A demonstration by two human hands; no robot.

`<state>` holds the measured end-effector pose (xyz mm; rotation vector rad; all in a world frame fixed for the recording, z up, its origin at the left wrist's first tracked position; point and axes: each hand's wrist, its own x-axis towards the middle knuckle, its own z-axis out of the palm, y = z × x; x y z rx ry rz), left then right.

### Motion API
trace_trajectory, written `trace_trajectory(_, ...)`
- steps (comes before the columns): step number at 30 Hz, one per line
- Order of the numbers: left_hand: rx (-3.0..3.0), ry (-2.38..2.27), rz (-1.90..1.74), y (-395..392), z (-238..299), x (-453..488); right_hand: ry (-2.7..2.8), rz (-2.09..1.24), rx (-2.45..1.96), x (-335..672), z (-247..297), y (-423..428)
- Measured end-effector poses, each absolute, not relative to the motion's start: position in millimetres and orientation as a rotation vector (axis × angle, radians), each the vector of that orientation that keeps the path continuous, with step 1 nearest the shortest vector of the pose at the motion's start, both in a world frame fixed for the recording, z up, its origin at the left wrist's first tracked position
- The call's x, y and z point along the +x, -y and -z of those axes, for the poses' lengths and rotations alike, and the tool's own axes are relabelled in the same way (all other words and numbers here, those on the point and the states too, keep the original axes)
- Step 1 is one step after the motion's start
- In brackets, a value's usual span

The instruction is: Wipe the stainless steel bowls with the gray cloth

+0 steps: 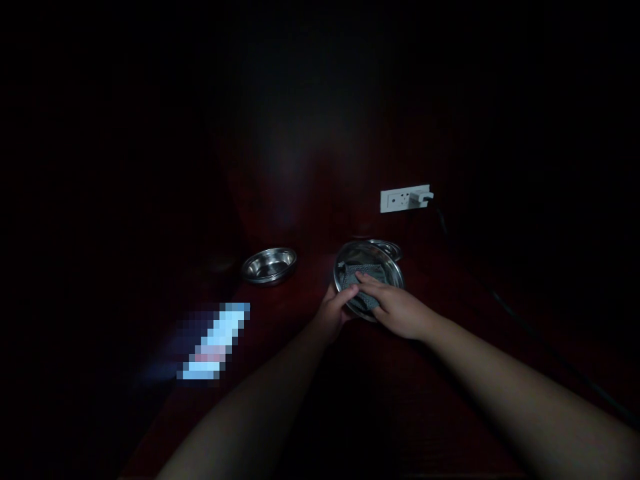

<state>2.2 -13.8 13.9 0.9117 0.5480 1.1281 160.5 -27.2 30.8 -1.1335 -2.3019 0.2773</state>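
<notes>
A round, shallow metal bowl [397, 274] is tilted up in front of me over the dark red table. My left hand [334, 312] grips its lower left rim, thumb over the edge and the other fingers mostly hidden beneath. Inside the bowl lies a grey, textured cloth [369, 275]. My right hand [397, 308] presses this cloth against the inner surface, fingers bent over it. Just behind the held bowl, another shiny metal dish [393, 250] is partly covered by it. To the left stands a metal bowl [270, 268], apparently stacked on others.
A bright, pixelated screen-like rectangle [215, 343] glows on the left side of the table [300, 413]. On the back wall sits a white socket panel [395, 199] with a plug [423, 197]. Its dark cable [540, 340] runs down the right side. The surroundings are very dark.
</notes>
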Motion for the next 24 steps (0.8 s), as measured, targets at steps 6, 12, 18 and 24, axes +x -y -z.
trace_trajectory(6,1.01,-0.448,-1.115,18.8,-17.3,2.8,2.277,-0.271,-1.121,157.8,-35.1,30.5)
trace_trajectory(12,0.957,-0.509,-1.151,12.5,-14.2,4.0,2.284,-0.308,-1.092,156.6,-33.2,30.7)
trace_trajectory(18,0.81,-0.518,-1.112,10.4,-11.9,3.9,2.318,-0.284,-1.114,159.1,-27.6,28.1)
trace_trajectory(24,0.833,-0.54,-1.083,10.9,-11.1,4.5,2.326,-0.228,-1.222,161.5,-29.7,28.4)
